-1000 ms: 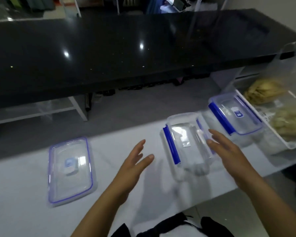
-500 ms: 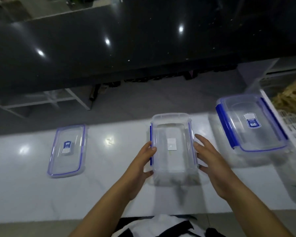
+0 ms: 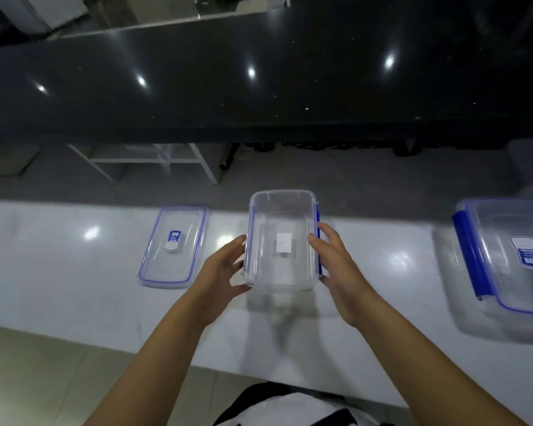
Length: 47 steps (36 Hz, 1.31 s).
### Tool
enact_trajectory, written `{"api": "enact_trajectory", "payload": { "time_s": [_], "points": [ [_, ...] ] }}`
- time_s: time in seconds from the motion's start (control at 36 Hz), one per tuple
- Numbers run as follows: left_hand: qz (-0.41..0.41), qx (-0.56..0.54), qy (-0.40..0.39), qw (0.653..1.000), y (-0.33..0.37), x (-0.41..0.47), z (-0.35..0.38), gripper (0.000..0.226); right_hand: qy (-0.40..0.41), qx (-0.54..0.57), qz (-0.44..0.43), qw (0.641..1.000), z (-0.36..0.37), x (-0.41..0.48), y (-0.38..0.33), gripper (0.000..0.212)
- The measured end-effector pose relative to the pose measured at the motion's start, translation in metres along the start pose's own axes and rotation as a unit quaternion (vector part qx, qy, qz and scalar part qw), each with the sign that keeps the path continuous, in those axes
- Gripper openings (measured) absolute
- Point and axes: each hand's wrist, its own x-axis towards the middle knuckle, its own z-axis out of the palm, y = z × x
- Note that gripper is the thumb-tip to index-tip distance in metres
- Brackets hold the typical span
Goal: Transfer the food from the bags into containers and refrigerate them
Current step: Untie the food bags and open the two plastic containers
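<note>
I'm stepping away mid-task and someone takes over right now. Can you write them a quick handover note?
Hands: the left hand and right hand grip the long sides of the empty clear container, lid off, at the middle of the white counter.
Things: a loose lid lies flat to its left; a lidded container sits at the right. The bags are out of view.
Done: one container opened.
Left: no food is in it yet. Fill, close, refrigerate.
</note>
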Motion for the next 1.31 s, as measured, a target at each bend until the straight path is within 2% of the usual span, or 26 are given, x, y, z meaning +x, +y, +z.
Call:
{"api": "enact_trajectory", "payload": {
  "time_s": [0.14,0.31,0.36,0.42,0.47,0.5,0.56,0.64,0.72,0.81,0.86,0.97,1.03,1.11,1.19,1.31],
  "points": [
    [-0.01,-0.003,-0.003,1.0,-0.008,0.009,-0.013,0.041,0.027,0.0,0.003,1.0,0.009,0.002,0.01,0.016],
    [0.002,0.004,-0.013,1.0,-0.017,0.019,-0.024,0.044,0.073,-0.025,-0.001,0.997,0.017,-0.004,0.02,0.018],
    [0.011,0.008,-0.017,1.0,-0.02,0.019,-0.028,0.052,0.093,-0.034,0.002,0.995,0.018,-0.007,0.021,0.02],
    [0.047,0.041,-0.032,0.998,-0.019,0.017,-0.028,0.063,0.108,-0.047,0.002,0.993,0.018,-0.014,0.02,0.035],
    [0.091,0.09,-0.032,0.991,-0.018,0.016,-0.027,0.06,0.132,-0.069,-0.002,0.989,0.013,-0.024,0.017,0.067],
    [0.11,0.115,-0.027,0.987,-0.016,0.014,-0.024,0.058,0.151,-0.087,-0.004,0.985,0.009,-0.03,0.014,0.073],
    [0.151,0.176,-0.018,0.973,-0.014,0.011,-0.017,0.061,0.192,-0.117,-0.013,0.974,-0.004,-0.046,0.009,0.065],
    [0.22,0.29,-0.044,0.93,-0.015,0.007,0.004,0.066,0.263,-0.162,-0.028,0.95,-0.037,-0.072,0.003,0.05],
    [0.281,0.365,-0.115,0.88,-0.026,0.002,0.043,0.07,0.342,-0.236,-0.034,0.909,-0.078,-0.102,-0.008,0.058],
    [0.314,0.452,-0.183,0.815,-0.051,-0.001,0.085,0.075,0.398,-0.355,-0.046,0.845,-0.122,-0.127,-0.018,0.064],
    [0.321,0.524,-0.212,0.76,-0.072,0.004,0.11,0.078,0.399,-0.434,-0.04,0.807,-0.149,-0.135,-0.024,0.066],
    [0.301,0.664,-0.236,0.643,-0.113,0.022,0.143,0.085,0.367,-0.561,0.035,0.741,-0.197,-0.129,-0.025,0.073],
    [0.278,0.709,-0.232,0.605,-0.129,0.028,0.152,0.086,0.335,-0.606,0.06,0.719,-0.219,-0.117,-0.023,0.075],
    [0.238,0.744,-0.212,0.587,-0.146,0.027,0.155,0.086,0.289,-0.651,0.074,0.698,-0.245,-0.101,-0.017,0.073],
    [0.216,0.759,-0.181,0.587,-0.159,0.024,0.154,0.084,0.268,-0.662,0.058,0.698,-0.261,-0.086,-0.006,0.069],
    [0.228,0.752,-0.141,0.602,-0.171,0.019,0.152,0.08,0.285,-0.671,0.031,0.684,-0.259,-0.076,0.008,0.065]
  ]
}}
